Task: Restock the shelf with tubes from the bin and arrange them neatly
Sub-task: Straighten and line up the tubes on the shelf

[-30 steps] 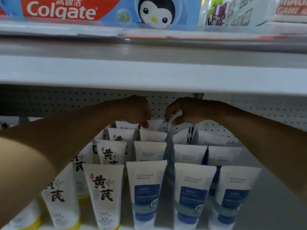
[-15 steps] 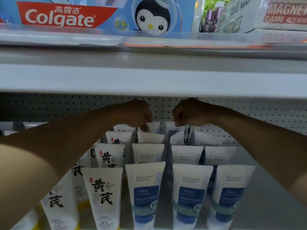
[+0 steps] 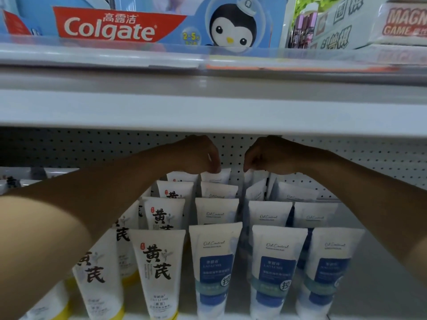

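White squeezable tubes with blue label panels [image 3: 213, 271] stand in rows; each panel carries pale lettering above a teal band holding a small white round badge. Beside them, white tubes with large black brush-style characters [image 3: 157, 269] bear a small red seal mark and yellow caps at the base. The white pegboard back panel [image 3: 369, 158] shows a regular grid of dark holes. Above, a light-blue toothpaste carton [image 3: 161, 21] has a red banner with white lettering and a black-and-white penguin with a yellow beak.
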The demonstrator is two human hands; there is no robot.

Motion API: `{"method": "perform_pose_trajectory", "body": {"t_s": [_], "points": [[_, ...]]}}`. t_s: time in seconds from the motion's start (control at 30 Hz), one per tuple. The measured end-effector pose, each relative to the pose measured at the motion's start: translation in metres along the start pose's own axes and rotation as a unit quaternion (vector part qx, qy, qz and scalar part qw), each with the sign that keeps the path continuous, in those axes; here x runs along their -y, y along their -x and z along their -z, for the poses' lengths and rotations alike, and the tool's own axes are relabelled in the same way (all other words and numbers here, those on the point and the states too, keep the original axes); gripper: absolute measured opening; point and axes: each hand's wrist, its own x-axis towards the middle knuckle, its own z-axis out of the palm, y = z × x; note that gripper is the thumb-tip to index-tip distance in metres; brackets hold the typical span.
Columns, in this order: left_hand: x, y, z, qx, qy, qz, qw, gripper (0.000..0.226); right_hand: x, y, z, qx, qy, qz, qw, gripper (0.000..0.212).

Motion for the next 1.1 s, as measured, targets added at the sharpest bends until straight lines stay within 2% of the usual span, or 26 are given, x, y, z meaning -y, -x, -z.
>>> {"method": "perform_pose_trajectory", "body": {"t_s": [0.13, 0.27, 0.37, 0.43, 0.47, 0.53, 0.63, 0.8, 0.9, 0.97, 1.1], "points": [[0.001, 0.004, 0.005, -0.031, -0.022, -0.020, 0.999, 0.018, 0.004, 0.002, 0.003, 0.024, -0.017, -0.007, 1.000, 0.023], [0.001, 0.006, 0.007, -0.043, -0.039, -0.028, 0.998, 0.020, 0.007, 0.003, 0.004, -0.012, -0.016, -0.051, 0.998, 0.030], [0.000, 0.008, 0.008, -0.042, -0.047, -0.037, 0.997, 0.021, 0.009, 0.000, 0.000, 0.038, 0.020, -0.085, 0.995, 0.031], [-0.001, 0.009, 0.008, -0.040, -0.045, -0.038, 0.997, 0.021, 0.010, -0.002, -0.002, 0.062, 0.046, -0.089, 0.993, 0.039], [-0.002, 0.010, 0.009, -0.038, -0.047, -0.038, 0.997, 0.022, 0.009, -0.002, -0.003, 0.066, 0.055, -0.089, 0.992, 0.034], [-0.002, 0.011, 0.009, -0.032, -0.053, -0.038, 0.997, 0.022, 0.008, -0.001, -0.003, 0.062, 0.061, -0.085, 0.993, 0.015], [0.000, 0.012, 0.009, -0.030, -0.054, -0.035, 0.997, 0.022, 0.004, -0.001, -0.003, 0.048, 0.022, -0.081, 0.995, 0.012], [0.002, 0.012, 0.008, -0.021, -0.047, -0.026, 0.998, 0.020, 0.000, -0.004, -0.005, 0.044, 0.013, -0.064, 0.997, 0.019], [0.001, 0.012, 0.007, -0.019, -0.045, -0.022, 0.999, 0.021, 0.001, -0.004, -0.006, 0.041, 0.023, -0.058, 0.997, 0.010], [-0.001, 0.011, 0.007, -0.023, -0.049, -0.022, 0.998, 0.021, 0.002, -0.003, -0.005, 0.043, 0.029, -0.061, 0.997, 0.021], [-0.005, 0.010, 0.007, -0.027, -0.044, -0.027, 0.998, 0.022, 0.000, 0.006, 0.008, -0.003, -0.033, -0.058, 0.998, 0.023]]}}
